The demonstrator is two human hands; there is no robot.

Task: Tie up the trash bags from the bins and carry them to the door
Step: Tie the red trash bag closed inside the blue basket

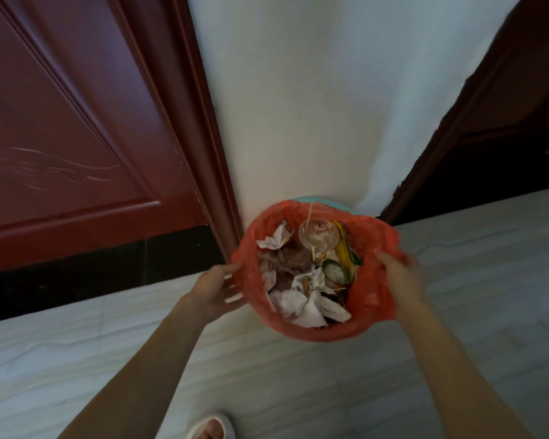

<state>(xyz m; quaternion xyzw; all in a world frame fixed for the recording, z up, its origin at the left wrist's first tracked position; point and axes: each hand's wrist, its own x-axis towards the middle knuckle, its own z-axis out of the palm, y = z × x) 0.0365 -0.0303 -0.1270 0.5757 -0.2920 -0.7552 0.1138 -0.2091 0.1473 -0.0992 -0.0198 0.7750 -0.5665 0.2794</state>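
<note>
A red plastic trash bag lines a teal bin that stands on the floor against a white wall. The bag's mouth is wide open and shows crumpled tissues, a clear plastic cup with a stick in it, and yellow and green wrappers. My left hand touches the bag's left rim with its fingers spread. My right hand grips the bag's right rim, and the plastic bunches under its fingers. Most of the bin is hidden under the bag.
A dark red wooden door with its frame stands to the left of the bin, above a black threshold strip. A dark open doorway lies to the right. The floor is pale marble tile. My slippered foot shows at the bottom edge.
</note>
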